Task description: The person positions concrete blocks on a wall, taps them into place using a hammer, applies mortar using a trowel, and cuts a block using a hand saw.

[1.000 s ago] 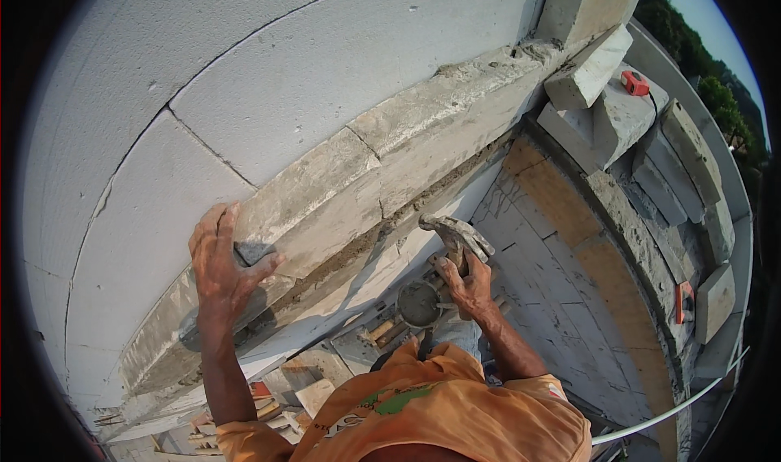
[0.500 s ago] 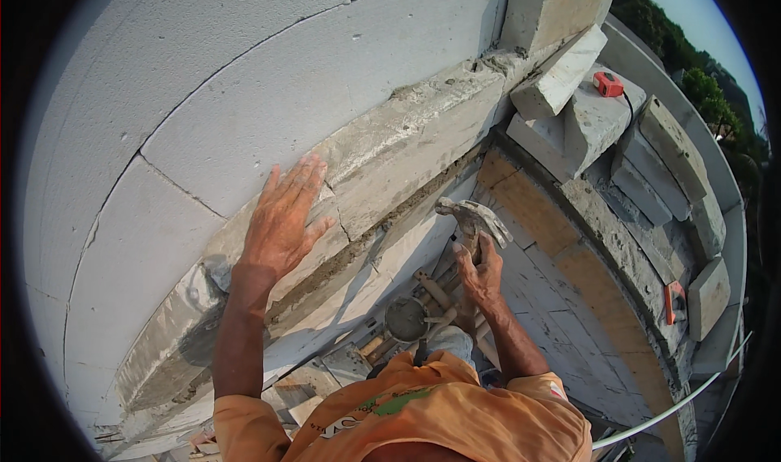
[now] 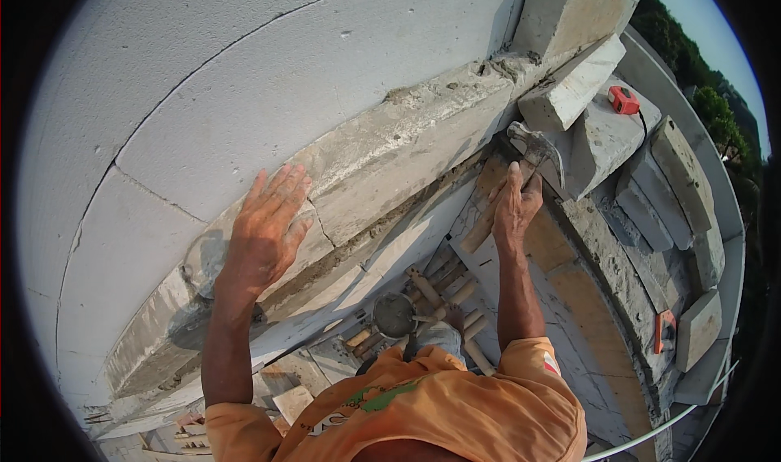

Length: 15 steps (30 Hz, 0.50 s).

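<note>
My left hand (image 3: 264,226) lies spread, palm down, on the pale, mortar-smeared curved concrete ledge (image 3: 407,137); part of the ledge is hidden under it. My right hand (image 3: 512,202) grips a worn claw hammer (image 3: 533,149) high on its wooden handle, its grey head raised beside the ledge's right end, close to loose cut blocks (image 3: 573,88). A rough mortar strip (image 3: 376,244) runs below the ledge. Above it rises a curved wall (image 3: 301,63) of pale aerated blocks.
A red tape measure (image 3: 622,100) rests on the blocks at right, with stacked offcuts (image 3: 683,169) and an orange-handled tool (image 3: 665,332) lower down. Below are a mortar bucket (image 3: 393,315), wooden poles (image 3: 480,348) and a pale hose (image 3: 671,425). Trees (image 3: 716,112) show beyond.
My left hand has moved up the ledge from a grip at its edge and flattened out. My right hand has raised the hammer upward and to the right.
</note>
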### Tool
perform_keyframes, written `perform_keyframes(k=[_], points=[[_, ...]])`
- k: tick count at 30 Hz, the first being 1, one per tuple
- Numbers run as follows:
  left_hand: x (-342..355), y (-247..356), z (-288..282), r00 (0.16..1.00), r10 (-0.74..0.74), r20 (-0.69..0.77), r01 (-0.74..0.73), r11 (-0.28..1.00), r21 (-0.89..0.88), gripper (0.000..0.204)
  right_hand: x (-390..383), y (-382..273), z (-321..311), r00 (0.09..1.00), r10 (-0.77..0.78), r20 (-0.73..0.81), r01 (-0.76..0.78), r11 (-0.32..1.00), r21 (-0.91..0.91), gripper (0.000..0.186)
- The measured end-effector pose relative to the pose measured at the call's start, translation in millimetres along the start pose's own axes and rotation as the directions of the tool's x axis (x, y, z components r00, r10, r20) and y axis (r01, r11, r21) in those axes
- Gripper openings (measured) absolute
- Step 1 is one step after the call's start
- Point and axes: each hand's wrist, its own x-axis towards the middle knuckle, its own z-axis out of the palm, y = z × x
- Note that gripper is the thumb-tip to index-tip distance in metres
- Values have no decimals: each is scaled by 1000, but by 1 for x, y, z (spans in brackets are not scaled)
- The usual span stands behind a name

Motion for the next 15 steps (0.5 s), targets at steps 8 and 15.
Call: perform_keyframes(k=[8, 15], points=[[7, 1, 6, 996, -70, 63, 72, 997, -28, 57, 17, 96, 13, 926, 332, -180, -287, 929, 235, 31], [7, 2, -2, 998, -36, 50, 37, 999, -23, 52, 21, 99, 50, 917, 327, -230, -221, 894, 390, 35]])
